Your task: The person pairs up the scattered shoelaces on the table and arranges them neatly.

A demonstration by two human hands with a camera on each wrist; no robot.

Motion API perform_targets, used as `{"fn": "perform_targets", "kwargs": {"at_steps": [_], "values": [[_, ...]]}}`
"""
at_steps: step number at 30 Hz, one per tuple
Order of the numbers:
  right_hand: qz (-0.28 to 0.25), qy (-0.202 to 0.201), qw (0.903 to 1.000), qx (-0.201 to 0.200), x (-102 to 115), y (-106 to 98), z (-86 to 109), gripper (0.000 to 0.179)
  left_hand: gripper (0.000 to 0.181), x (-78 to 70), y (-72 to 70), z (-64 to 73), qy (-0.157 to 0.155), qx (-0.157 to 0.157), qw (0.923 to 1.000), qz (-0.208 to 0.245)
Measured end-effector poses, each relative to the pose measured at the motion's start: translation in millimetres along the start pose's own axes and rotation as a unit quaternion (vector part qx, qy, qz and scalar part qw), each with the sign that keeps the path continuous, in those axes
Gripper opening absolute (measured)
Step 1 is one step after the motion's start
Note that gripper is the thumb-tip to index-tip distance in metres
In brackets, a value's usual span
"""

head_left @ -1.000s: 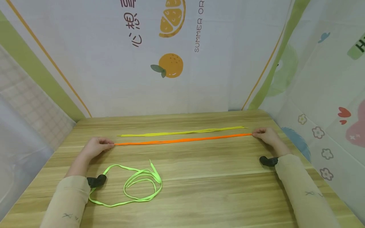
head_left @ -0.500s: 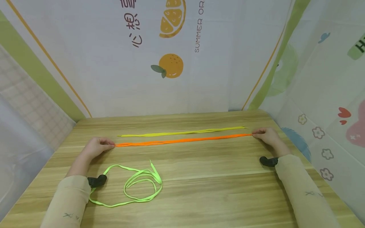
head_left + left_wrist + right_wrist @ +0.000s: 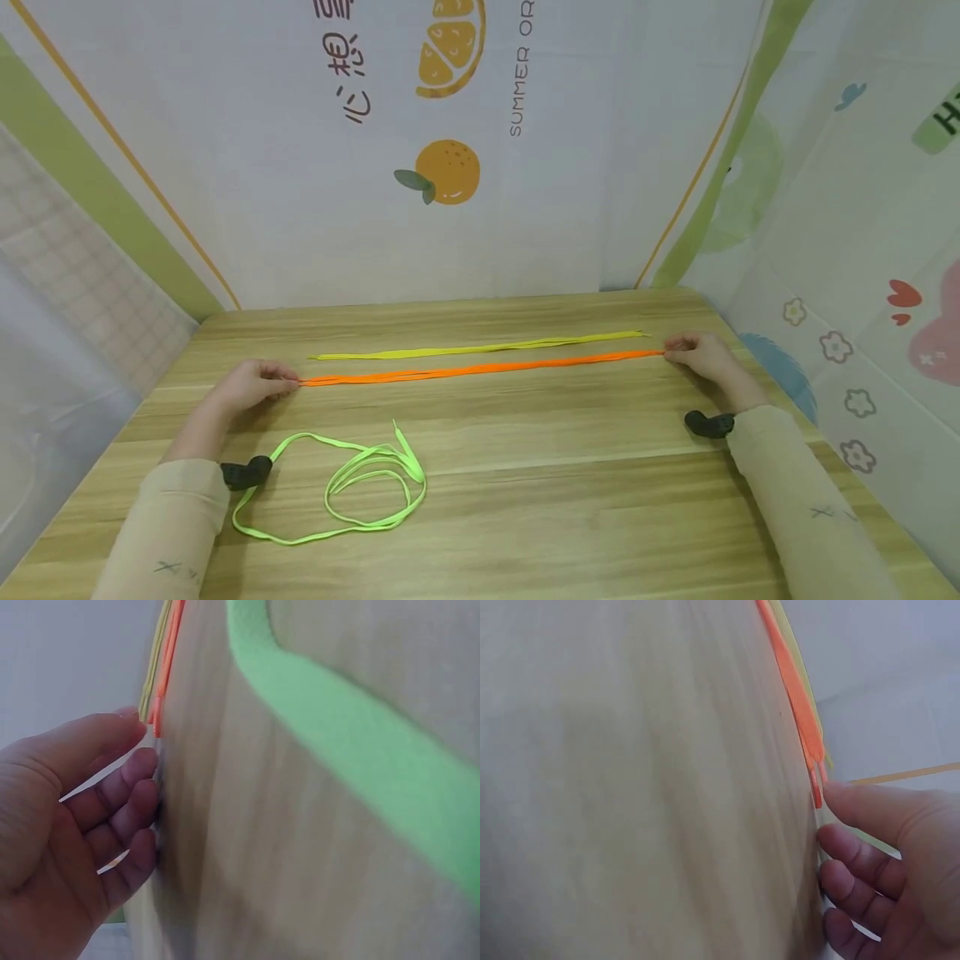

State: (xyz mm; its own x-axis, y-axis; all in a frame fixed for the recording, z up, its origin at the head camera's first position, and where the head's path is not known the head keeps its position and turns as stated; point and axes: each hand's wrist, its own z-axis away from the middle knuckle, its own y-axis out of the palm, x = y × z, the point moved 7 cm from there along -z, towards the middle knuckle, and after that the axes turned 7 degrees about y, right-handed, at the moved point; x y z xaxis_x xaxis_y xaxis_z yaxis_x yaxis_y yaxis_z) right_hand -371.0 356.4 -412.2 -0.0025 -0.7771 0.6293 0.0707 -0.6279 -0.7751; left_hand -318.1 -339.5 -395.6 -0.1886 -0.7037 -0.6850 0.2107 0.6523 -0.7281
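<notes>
Bright orange flat woven lace (image 3: 480,369) lies in two strands across the wood-grain table (image 3: 555,508) — your left hand (image 3: 251,389) and right hand (image 3: 703,360) pinch its opposite ends; expect it light, limp, best held by the slim tips (image 3: 817,796)

1 orng lace grp (image 3: 525,365), 1 yel. grp (image 3: 405,354), 1 grn. grp (image 3: 411,467); 2 hands (image 3: 255,389), 2 wrist cams (image 3: 708,424).

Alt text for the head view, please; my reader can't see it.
A left hand and right hand hold opposite ends of a straight orange lace on a wooden table. A yellow lace lies just beyond; a loosely coiled green lace lies nearer.
</notes>
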Motion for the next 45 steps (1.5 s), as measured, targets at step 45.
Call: {"fn": "perform_targets", "kwargs": {"at_steps": [45], "values": [[0.056,-0.149,0.9868,-0.03,115.8,12.9,45.6,0.023,0.023,-86.0,5.0,40.2,0.114,0.038,0.9841,-0.13]]}}
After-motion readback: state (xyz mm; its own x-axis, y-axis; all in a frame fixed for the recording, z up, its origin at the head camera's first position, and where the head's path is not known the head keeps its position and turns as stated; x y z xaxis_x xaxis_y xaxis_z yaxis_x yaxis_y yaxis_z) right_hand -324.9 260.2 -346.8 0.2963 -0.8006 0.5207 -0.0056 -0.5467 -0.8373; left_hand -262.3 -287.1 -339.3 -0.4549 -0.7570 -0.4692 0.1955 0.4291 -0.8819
